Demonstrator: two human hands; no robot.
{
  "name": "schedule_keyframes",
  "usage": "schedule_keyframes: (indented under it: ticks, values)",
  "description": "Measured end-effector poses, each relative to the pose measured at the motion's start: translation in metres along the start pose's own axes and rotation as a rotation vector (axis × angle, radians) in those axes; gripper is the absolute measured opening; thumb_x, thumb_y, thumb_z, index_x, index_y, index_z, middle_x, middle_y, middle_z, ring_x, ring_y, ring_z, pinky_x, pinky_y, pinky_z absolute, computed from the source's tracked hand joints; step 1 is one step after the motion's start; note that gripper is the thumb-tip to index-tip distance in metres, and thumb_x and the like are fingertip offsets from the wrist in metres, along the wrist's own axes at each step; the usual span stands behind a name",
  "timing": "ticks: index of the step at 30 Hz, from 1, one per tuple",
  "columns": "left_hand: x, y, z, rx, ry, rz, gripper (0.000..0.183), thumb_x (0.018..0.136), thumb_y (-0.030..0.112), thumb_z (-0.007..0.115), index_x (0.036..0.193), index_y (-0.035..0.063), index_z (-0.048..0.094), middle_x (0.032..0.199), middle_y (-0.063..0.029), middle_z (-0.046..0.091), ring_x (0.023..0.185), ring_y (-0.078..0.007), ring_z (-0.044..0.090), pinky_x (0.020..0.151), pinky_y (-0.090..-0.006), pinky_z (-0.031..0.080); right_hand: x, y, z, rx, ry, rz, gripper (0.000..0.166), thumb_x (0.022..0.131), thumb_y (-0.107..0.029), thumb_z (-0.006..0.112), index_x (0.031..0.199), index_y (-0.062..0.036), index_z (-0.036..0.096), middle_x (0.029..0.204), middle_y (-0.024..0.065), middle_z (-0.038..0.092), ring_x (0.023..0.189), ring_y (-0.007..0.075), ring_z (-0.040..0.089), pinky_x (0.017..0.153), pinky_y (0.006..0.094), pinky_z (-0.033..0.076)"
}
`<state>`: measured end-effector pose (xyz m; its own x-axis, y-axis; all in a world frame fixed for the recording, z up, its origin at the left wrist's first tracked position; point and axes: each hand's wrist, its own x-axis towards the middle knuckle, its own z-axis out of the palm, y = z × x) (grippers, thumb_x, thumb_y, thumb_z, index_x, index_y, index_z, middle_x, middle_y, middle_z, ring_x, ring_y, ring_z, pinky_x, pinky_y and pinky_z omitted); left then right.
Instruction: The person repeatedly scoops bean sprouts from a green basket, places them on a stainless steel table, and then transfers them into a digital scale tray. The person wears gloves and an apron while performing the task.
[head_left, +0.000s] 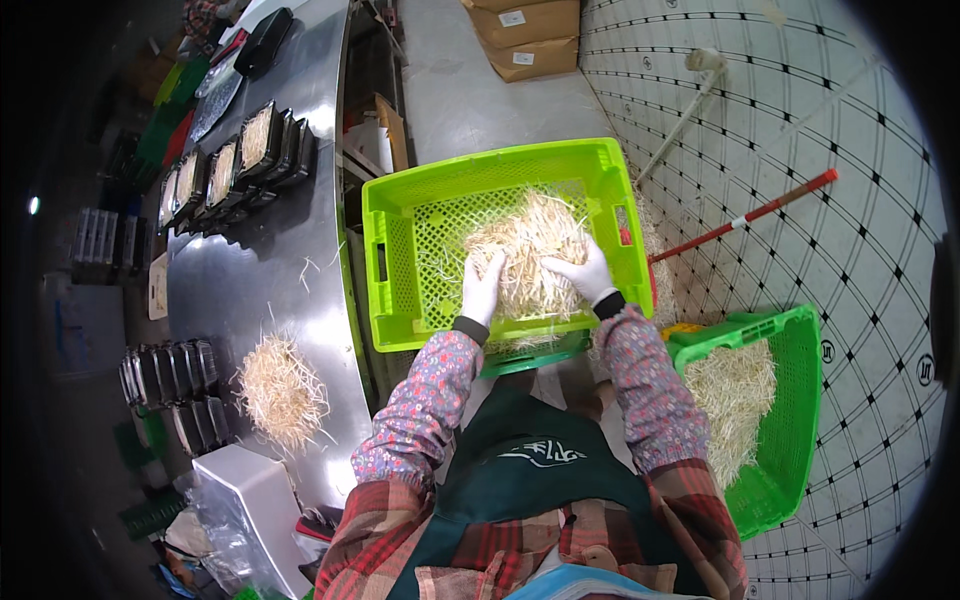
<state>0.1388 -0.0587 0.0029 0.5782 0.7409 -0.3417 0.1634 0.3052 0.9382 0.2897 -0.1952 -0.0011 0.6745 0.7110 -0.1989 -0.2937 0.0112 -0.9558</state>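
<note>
A lime-green plastic crate (390, 315) with perforated sides stands before me, holding a heap of bean sprouts (536, 240). Both hands wear white gloves. My left hand (481, 289) grips the near left side of the heap, and my right hand (586, 274) has hold of its right side, fingers sunk into the sprouts. Loose sprouts lie on the crate's mesh floor to the left. On the steel table (300, 262) at the left rests another pile of sprouts (283, 391). Black plastic trays filled with sprouts (223, 176) are stacked farther back on it.
A green crate (802, 420) with sprouts stands at the right, near a red pole (742, 221). More black trays (169, 371) and a white box (251, 510) are at the left. Brown paper sacks (525, 37) are at the back. Part of another person (202, 22) shows top left.
</note>
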Motion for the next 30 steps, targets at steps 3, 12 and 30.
schedule_keyframes:
  ticks: [3, 12, 30]
  values:
    - [0.087, -0.069, -0.095, 0.263, 0.130, -0.079, 0.095, 0.081, 0.041, 0.070, 0.145, -0.0072, 0.019, 0.146, -0.0264, 0.031, 0.137, -0.0319, 0.031, 0.113, -0.0348, 0.023, 0.056, 0.052, 0.050, -0.331, 0.038, 0.127, 0.091, 0.065, -0.033, 0.086, 0.135, 0.0020, 0.040, 0.128, 0.0182, 0.055, 0.117, 0.0254, 0.054, 0.101, 0.0356, 0.041]
    - [0.080, -0.100, -0.217, 0.735, 0.111, -0.108, 0.067, 0.084, 0.031, 0.066, 0.138, 0.0007, 0.040, 0.146, -0.0226, 0.033, 0.137, -0.0328, 0.031, 0.113, -0.0372, 0.024, 0.050, 0.118, -0.028, -0.859, 0.289, 0.298, 0.077, 0.074, -0.042, 0.074, 0.134, -0.0028, 0.047, 0.137, 0.0247, 0.045, 0.128, 0.0362, 0.043, 0.107, 0.0400, 0.034]
    - [0.169, -0.126, -0.125, 1.566, -0.498, 0.097, 0.073, 0.083, 0.036, 0.061, 0.147, 0.0268, 0.028, 0.157, -0.0021, 0.017, 0.145, -0.0299, 0.008, 0.109, -0.0655, 0.013, 0.131, 0.165, 0.017, -1.728, -0.368, 0.049, 0.072, 0.087, -0.040, 0.059, 0.148, -0.0360, 0.021, 0.158, 0.0065, 0.007, 0.142, 0.0362, 0.019, 0.108, 0.0618, 0.023]
